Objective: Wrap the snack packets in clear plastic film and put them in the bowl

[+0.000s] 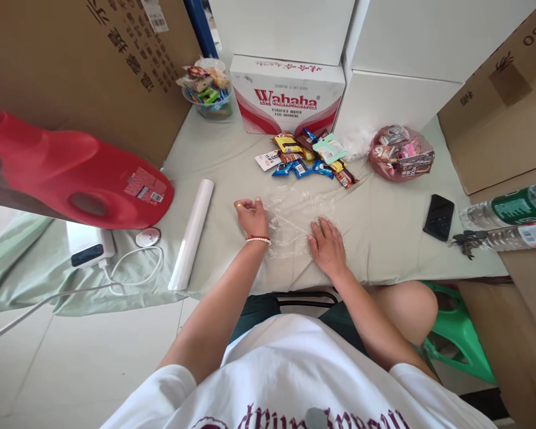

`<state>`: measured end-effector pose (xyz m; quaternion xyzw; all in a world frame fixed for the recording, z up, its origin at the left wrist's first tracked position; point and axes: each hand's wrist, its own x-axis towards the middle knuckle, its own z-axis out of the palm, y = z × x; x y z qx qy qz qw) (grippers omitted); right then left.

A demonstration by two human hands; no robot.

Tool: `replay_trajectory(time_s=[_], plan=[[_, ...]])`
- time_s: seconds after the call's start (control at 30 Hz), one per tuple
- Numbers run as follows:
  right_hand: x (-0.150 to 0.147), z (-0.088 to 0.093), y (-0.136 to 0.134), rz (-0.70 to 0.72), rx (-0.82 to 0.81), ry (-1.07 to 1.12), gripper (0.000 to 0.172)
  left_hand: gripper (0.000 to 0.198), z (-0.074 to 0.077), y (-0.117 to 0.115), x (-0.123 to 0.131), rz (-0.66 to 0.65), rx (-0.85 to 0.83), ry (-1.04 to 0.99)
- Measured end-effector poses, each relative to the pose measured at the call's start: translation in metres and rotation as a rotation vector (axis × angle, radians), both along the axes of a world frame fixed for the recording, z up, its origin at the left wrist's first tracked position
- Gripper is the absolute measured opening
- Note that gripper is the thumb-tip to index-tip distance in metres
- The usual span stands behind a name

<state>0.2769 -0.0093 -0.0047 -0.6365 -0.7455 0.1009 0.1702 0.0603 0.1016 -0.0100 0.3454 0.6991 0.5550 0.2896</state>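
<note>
A thin sheet of clear plastic film (290, 223) lies wrinkled on the cloth-covered table in front of me. At its left edge rests my left hand (253, 220), fingers curled in, with a beaded bracelet on the wrist; whether it grips the film's edge is hidden. My right hand (328, 247) lies palm down on the film's right side, fingers stretched out and apart. Beyond the film is a pile of wrapped snacks (301, 168) in blue, yellow and brown packets. A white roll (192, 235) lies left of my left hand.
A red jug (102, 173) and a white power bank (89, 244) with its cable are at left. Behind stand a Wahaba-style carton (290, 101) and a snack tub (212, 107). On the right are a red bowl of snacks (402, 158), a phone (438, 216) and plastic bottles (513, 208).
</note>
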Motion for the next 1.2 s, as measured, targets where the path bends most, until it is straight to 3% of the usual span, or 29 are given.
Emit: replay_trajectory(time_s=[0.1, 0.17, 0.27, 0.37, 0.43, 0.57, 0.63, 0.73, 0.83, 0.97, 1.1, 1.2], plan=[[0.000, 0.001, 0.001, -0.009, -0.002, -0.008, 0.052, 0.030, 0.003, -0.006, 0.000, 0.176, 0.023, 0.279], [-0.001, 0.001, 0.001, -0.017, -0.005, -0.010, 0.053, 0.027, 0.010, -0.015, 0.004, 0.111, 0.086, 0.485], [-0.003, 0.001, 0.001, -0.018, -0.010, -0.007, 0.053, 0.019, 0.023, -0.030, 0.011, -0.256, 0.190, 0.766], [-0.001, 0.000, 0.000, -0.008, -0.023, 0.021, 0.053, 0.031, 0.029, -0.040, 0.010, -0.716, 0.193, 0.957], [0.005, 0.001, 0.001, -0.003, -0.040, 0.082, 0.054, 0.044, 0.029, -0.044, 0.003, -0.857, 0.083, 1.029], [0.027, 0.013, 0.013, -0.046, -0.115, 0.307, 0.054, 0.059, 0.022, -0.049, -0.016, -0.964, -0.114, 1.119], [0.034, 0.028, 0.033, -0.061, -0.192, 0.402, 0.050, 0.061, 0.019, -0.051, -0.021, -1.006, -0.124, 1.162], [0.029, 0.056, 0.087, 0.009, -0.204, 0.383, 0.043, 0.063, 0.018, -0.051, -0.022, -1.032, -0.126, 1.200], [0.010, 0.074, 0.159, 0.056, -0.066, 0.081, 0.037, 0.064, 0.018, -0.051, -0.020, -1.041, -0.142, 1.214], [-0.017, 0.071, 0.238, -0.049, -0.088, -0.215, 0.036, 0.064, 0.019, -0.050, -0.019, -1.038, -0.153, 1.214], [-0.029, 0.064, 0.270, -0.128, -0.089, -0.235, 0.045, 0.064, 0.019, -0.050, -0.020, -1.033, -0.150, 1.205], [-0.035, 0.074, 0.281, -0.157, -0.077, -0.189, 0.038, 0.063, 0.019, -0.051, -0.021, -1.033, -0.140, 1.195]])
